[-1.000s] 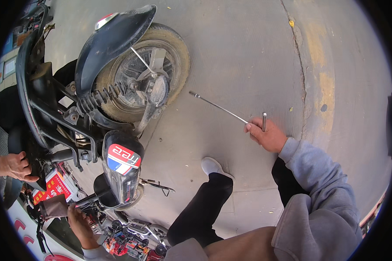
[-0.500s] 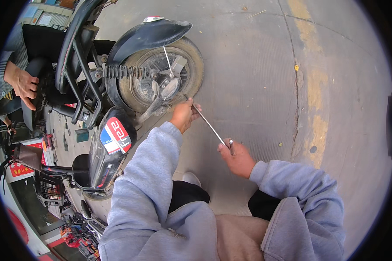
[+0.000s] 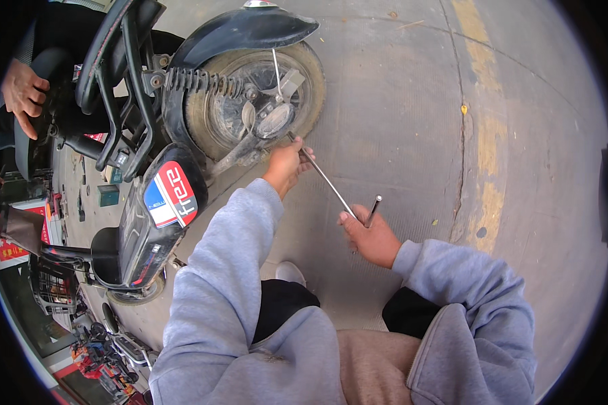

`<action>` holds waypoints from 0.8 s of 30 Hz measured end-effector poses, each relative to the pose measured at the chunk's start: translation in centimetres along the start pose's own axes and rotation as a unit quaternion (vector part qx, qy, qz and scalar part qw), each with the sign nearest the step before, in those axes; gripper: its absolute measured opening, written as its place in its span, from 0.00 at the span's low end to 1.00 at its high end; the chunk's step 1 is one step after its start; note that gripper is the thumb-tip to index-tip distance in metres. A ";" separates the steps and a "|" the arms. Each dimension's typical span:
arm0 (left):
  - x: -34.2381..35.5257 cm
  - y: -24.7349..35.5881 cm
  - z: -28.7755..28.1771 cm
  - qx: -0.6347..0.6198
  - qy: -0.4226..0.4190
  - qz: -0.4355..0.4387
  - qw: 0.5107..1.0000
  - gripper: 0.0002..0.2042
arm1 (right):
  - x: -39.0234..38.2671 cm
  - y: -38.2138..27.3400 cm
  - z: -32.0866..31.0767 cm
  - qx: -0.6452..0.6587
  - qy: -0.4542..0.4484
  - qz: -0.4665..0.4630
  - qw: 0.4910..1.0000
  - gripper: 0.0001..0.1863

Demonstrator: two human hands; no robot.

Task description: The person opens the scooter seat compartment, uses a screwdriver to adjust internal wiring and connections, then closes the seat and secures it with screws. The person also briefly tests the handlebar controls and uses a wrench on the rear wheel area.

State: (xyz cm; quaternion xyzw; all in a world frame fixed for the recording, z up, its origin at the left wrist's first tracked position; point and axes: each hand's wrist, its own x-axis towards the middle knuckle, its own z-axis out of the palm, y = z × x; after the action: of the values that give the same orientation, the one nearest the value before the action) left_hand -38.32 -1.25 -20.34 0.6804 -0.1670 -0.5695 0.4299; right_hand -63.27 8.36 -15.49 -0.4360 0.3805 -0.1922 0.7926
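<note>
A long silver T-handle socket wrench [image 3: 327, 184] slants between my hands, running from the scooter wheel's hub down to the right. My left hand [image 3: 288, 162] is closed around its far part, close beside the hub [image 3: 275, 121]; whether the tip sits on a nut is hidden by my fingers. At the near end, my right hand [image 3: 373, 236] is wrapped around the crossbar, one end of which sticks up past my thumb. The dusty wheel [image 3: 311, 81] lies under a black mudguard [image 3: 250, 28], with a coil spring [image 3: 199, 82] beside it.
Another person's hand [image 3: 26, 98] rests on a dark part of the scooter at the far left. The scooter's black tail panel [image 3: 157, 233] carries a red, white and blue sticker. A small green box [image 3: 108, 195] stands on the ground behind. A yellow stripe [image 3: 490, 148] marks the concrete.
My right hand has turned the wrench handle, so the crossbar end now stands higher and leans right. My left hand stays by the hub. The view has shifted slightly.
</note>
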 end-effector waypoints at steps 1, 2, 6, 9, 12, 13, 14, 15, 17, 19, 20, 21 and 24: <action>0.0 0.0 -0.1 0.009 0.003 0.006 1.000 0.13 | 0.1 -0.1 0.1 0.133 -0.039 0.030 0.990 0.16; 0.0 0.2 -0.2 0.009 0.005 0.001 1.000 0.12 | 0.2 -0.2 0.2 0.250 -0.061 0.071 0.964 0.16; -2.0 2.3 0.4 0.167 0.038 0.036 0.984 0.13 | 0.2 -0.2 0.8 0.228 -0.078 0.055 0.969 0.15; -6.4 3.7 2.6 0.592 0.131 0.284 0.743 0.20 | 0.4 0.2 1.4 0.106 -0.026 0.052 0.993 0.13; -14.2 -0.1 7.1 0.295 -0.160 0.378 0.863 0.29 | 0.7 0.6 1.7 -0.003 0.014 -0.088 0.996 0.11; -15.3 0.3 7.5 0.252 -0.271 0.317 0.873 0.30 | 1.1 0.8 1.8 -0.122 0.042 -0.233 0.964 0.10; -16.3 0.5 7.9 0.211 -0.287 0.246 0.902 0.32 | 1.0 0.9 1.6 -0.205 0.038 -0.286 0.935 0.09; -16.6 1.1 7.6 0.192 -0.307 0.173 0.916 0.33 | 1.1 1.0 1.6 -0.244 0.025 -0.271 0.931 0.09; -17.2 1.7 7.6 0.165 -0.326 0.101 0.925 0.34 | 0.8 1.4 1.2 -0.236 -0.040 -0.080 0.968 0.07; -17.5 1.7 7.4 0.150 -0.331 0.103 0.926 0.35 | 0.6 1.7 1.2 -0.258 -0.039 -0.076 0.962 0.05; -17.6 1.5 7.3 0.123 -0.320 0.107 0.933 0.34 | 0.6 1.9 1.3 -0.235 -0.039 -0.087 0.967 0.04; -17.7 1.2 7.2 0.095 -0.313 0.113 0.938 0.33 | 0.8 2.0 1.5 -0.231 0.013 -0.155 0.960 0.06; -17.0 0.4 6.2 -0.012 -0.369 0.160 0.915 0.31 | 1.9 1.9 1.8 -0.203 0.076 -0.306 0.927 0.08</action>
State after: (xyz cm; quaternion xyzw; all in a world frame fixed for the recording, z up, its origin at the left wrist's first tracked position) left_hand -48.92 8.25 -9.16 0.3806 -0.4132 -0.7059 0.4314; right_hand -60.72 9.21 -17.30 -0.6666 0.3188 -0.3770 0.5585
